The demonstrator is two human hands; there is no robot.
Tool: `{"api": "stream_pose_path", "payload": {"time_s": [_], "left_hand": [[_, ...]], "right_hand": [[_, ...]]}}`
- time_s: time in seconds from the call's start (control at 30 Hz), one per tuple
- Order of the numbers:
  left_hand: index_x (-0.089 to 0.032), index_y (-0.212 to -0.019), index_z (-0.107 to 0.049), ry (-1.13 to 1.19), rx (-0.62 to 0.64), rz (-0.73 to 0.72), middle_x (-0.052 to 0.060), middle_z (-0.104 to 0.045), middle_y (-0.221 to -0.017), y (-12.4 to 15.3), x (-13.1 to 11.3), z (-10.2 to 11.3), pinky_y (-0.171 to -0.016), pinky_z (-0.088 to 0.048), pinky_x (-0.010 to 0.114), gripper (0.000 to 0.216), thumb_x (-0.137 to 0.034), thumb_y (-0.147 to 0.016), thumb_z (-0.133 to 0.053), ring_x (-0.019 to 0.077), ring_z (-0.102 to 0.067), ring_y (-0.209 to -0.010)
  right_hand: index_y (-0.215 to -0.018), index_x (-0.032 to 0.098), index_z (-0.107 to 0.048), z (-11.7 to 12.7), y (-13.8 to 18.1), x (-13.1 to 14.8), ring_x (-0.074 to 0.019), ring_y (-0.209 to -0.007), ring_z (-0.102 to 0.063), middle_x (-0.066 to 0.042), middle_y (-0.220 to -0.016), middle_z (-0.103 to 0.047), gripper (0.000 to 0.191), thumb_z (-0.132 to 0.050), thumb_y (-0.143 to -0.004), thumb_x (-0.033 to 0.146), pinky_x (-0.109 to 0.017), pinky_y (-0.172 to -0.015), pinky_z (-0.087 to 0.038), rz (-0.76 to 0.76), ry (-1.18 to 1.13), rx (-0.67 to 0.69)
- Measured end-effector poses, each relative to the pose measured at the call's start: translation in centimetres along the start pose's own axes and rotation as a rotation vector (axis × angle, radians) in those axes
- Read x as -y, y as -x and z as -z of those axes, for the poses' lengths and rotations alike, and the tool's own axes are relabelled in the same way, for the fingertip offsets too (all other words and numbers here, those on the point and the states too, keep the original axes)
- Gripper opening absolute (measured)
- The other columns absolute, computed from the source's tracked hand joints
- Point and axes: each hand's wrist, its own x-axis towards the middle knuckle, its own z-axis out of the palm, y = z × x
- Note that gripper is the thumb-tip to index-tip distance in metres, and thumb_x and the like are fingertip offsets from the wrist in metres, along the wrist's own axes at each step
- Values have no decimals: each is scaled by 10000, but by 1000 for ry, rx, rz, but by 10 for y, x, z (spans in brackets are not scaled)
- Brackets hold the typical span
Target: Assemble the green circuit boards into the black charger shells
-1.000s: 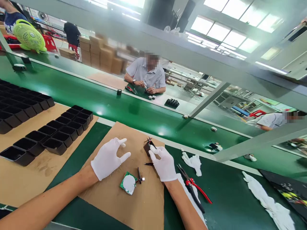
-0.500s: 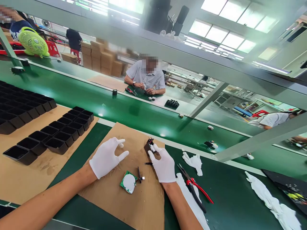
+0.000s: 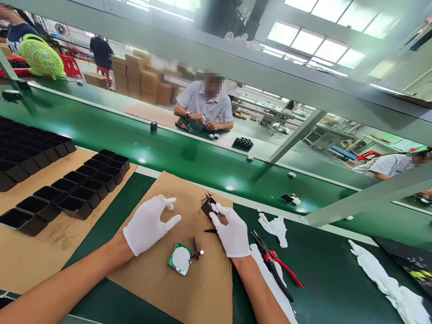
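Observation:
My left hand (image 3: 148,225), in a white glove, hovers over the cardboard sheet (image 3: 202,288) with its fingers apart and nothing in them. My right hand (image 3: 234,231), also gloved, has thumb and fingertips at the right side of a small black plastic box (image 3: 208,209). Thin wires stick out of the box's top, and something white shows inside. A dark pointed tool tip (image 3: 209,231) pokes out from under my right hand; the rest of it is hidden. Between my hands, nearer me, lies a green circuit board (image 3: 181,259) with a round white part and a small black attached piece (image 3: 196,252).
Rows of black boxes (image 3: 72,204) stand on cardboard at left. Red-and-black pliers (image 3: 273,263) and loose white gloves (image 3: 381,279) lie at right. Beyond runs a green conveyor belt (image 3: 189,150) carrying small parts, with a metal post (image 3: 364,198). A co-worker (image 3: 205,105) sits opposite.
Parts on the belt have shifted left. The wires at the black box are more spread out. My hands have barely moved, and the view has tilted slightly.

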Motion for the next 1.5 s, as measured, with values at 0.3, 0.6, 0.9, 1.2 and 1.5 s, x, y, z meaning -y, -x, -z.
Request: {"api": "stream_pose_path", "payload": {"time_s": [0.3,0.6,0.9,1.2,1.5], "left_hand": [[-224,-1283,-596,-11,-12,-21,22,-718,-987,-1,1,0,-869,-598,402,370,-328,-950,-719,233,-734,-919],[-229,-1274,-590,-25,-2,-32,29,-719,-988,-1,-1,4,-862,-598,395,348,-339,-963,-701,234,-735,-921],[-225,-1271,-603,-19,-12,-30,24,-721,-991,-1,-1,4,-881,-601,406,347,-334,-958,-705,238,-736,-929],[-224,-1263,-597,-37,1,-43,30,-725,-997,0,1,3,-853,-597,396,340,-330,-958,-702,236,-734,-912],[-223,-1234,-619,-27,6,-36,30,-736,-977,1,-3,4,-848,-603,390,301,-351,-968,-679,236,-743,-908]], "right_hand": [[-1199,195,-700,-3,2,-1,-255,-858,-821,-96,-1046,-834,389,-740,-905,448,-409,-842,-682,-65,-12,-42],[-1086,222,-743,-2,2,4,-248,-883,-805,-69,-1011,-828,247,-714,-916,399,-411,-888,-659,-60,-13,-11],[-1185,232,-743,-5,1,-2,-252,-1033,-777,-78,-1099,-802,274,-683,-943,346,-402,-981,-623,-3,-16,31],[-1300,304,-714,-7,3,-2,-228,-1071,-764,-55,-1196,-768,350,-684,-952,283,-363,-949,-627,65,60,68],[-1089,260,-781,-13,3,0,-202,-833,-777,-37,-931,-784,167,-702,-957,326,-296,-785,-628,120,243,12]]}}
